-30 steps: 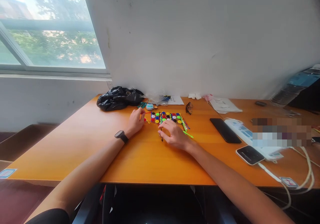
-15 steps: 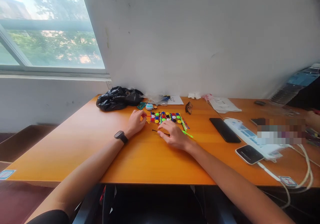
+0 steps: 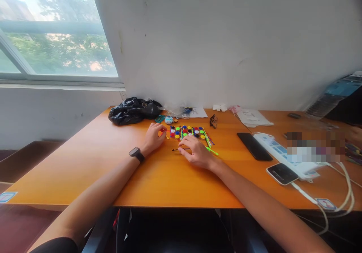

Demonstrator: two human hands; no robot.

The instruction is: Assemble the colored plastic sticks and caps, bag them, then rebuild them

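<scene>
Several rows of coloured round discs [image 3: 187, 132] lie on the wooden table, with thin coloured sticks among them. My left hand [image 3: 154, 137], a dark watch [image 3: 136, 154] on its wrist, is at the left end of the rows. Its fingers pinch a thin red stick [image 3: 167, 131] that points toward the discs. In front of the rows, my right hand [image 3: 195, 152] closes on a thin black stick [image 3: 177, 149] with an arrow-shaped end. Part of that stick is hidden by the fingers. A green arrow-ended stick [image 3: 212, 151] lies just right of this hand.
Behind the discs are a black plastic bag [image 3: 132, 111], a small round tin [image 3: 169, 120] and glasses [image 3: 213, 121]. To the right lie a black phone [image 3: 253, 146], a white power strip [image 3: 278, 151] and a white device [image 3: 282, 174] with a cable. Another person's hand [image 3: 355, 134] shows at far right.
The black stick in my right hand has turned from slanting to nearly level, and its arrow-shaped end shows more clearly. My left hand has barely moved.
</scene>
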